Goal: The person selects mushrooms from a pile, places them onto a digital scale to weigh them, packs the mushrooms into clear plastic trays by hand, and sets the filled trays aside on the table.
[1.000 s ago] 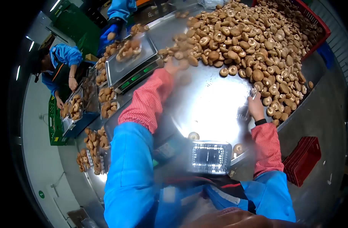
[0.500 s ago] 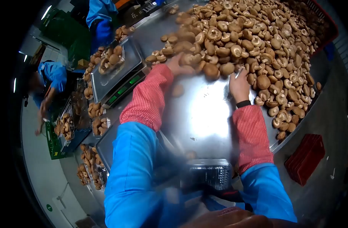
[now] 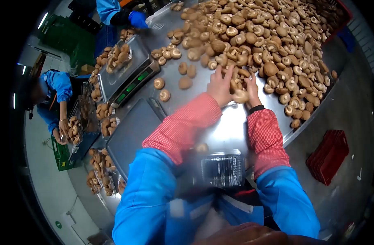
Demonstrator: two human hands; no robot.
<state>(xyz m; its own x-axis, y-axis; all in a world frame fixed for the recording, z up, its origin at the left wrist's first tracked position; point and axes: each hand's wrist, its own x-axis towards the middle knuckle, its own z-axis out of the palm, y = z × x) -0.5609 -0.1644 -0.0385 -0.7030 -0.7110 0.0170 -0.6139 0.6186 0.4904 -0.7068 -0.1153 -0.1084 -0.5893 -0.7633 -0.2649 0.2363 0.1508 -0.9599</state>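
Note:
Brown shiitake mushrooms (image 3: 239, 96) are cupped between my two hands at the near edge of a big pile. My left hand (image 3: 221, 87) presses against them from the left, its fingers partly spread and reaching forward. From the right, my right hand (image 3: 252, 93) closes in on the same mushrooms, its fingers partly hidden by them. Close to my body lies a clear plastic punnet (image 3: 223, 169) on the metal table. A few loose mushrooms (image 3: 185, 83) lie to the left of my left hand.
The mushroom pile (image 3: 272, 45) spreads over the far side. A scale (image 3: 130, 79) with a filled punnet (image 3: 119, 58) stands left, near a grey tray (image 3: 134, 132). Filled packs (image 3: 101, 169) line the left. Red crates (image 3: 328, 157) sit lower right. A co-worker (image 3: 58, 96) handles a pack; another's blue glove (image 3: 138, 19) shows above.
My left hand has moved right and nearer, toward my right hand, and mushrooms are now gathered between them. Several loose mushrooms now lie apart on the left. The co-worker's glove has moved right.

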